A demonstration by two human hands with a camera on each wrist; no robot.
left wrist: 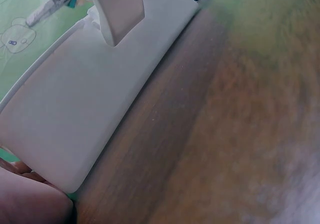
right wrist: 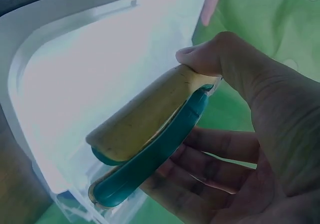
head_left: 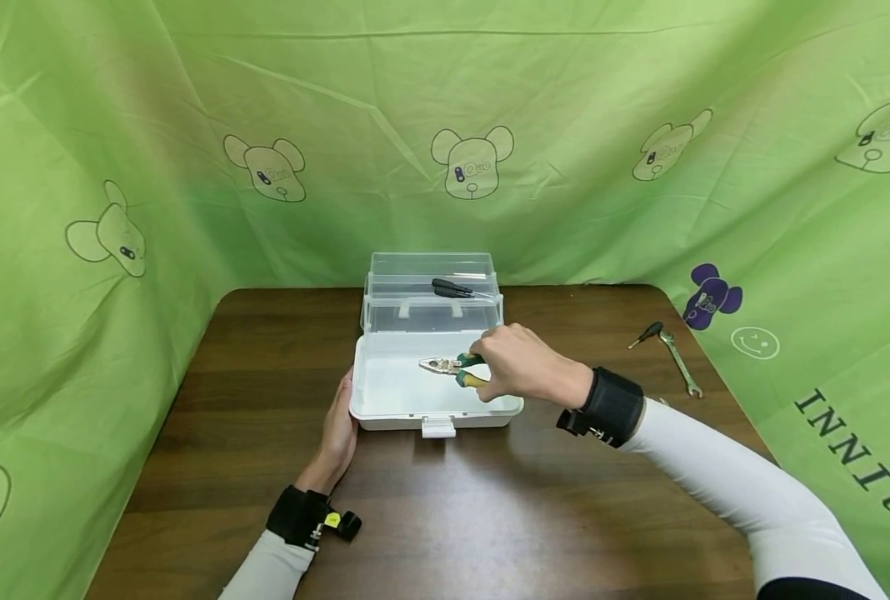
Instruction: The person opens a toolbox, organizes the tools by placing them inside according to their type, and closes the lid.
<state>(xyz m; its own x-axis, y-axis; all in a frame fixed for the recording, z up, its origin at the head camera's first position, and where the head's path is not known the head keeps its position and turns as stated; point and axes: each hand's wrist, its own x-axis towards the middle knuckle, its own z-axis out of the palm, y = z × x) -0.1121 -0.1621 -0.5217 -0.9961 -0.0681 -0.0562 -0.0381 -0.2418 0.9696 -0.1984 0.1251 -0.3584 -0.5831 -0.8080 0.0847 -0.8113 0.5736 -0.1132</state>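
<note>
My right hand (head_left: 523,364) holds a pair of pliers (head_left: 439,366) by its green and yellow handles, thumb on one side and fingers on the other. The metal nose points left, above the white base of an open toolbox (head_left: 392,379). In the right wrist view the pliers' handles (right wrist: 142,116) show up close. My left hand (head_left: 337,433) rests against the toolbox's left side, fingers extended along it. From the left wrist, the toolbox's front wall (left wrist: 75,94) and latch (left wrist: 120,14) are visible, with part of the hand at the corner.
Two black-handled screwdrivers (head_left: 454,289) lie in the toolbox's clear upper tray (head_left: 400,289). On the table's right side are another black-handled screwdriver (head_left: 649,332) and a wrench (head_left: 681,364). A green cloth with bear-like drawings (head_left: 325,100) surrounds the brown table (head_left: 265,358).
</note>
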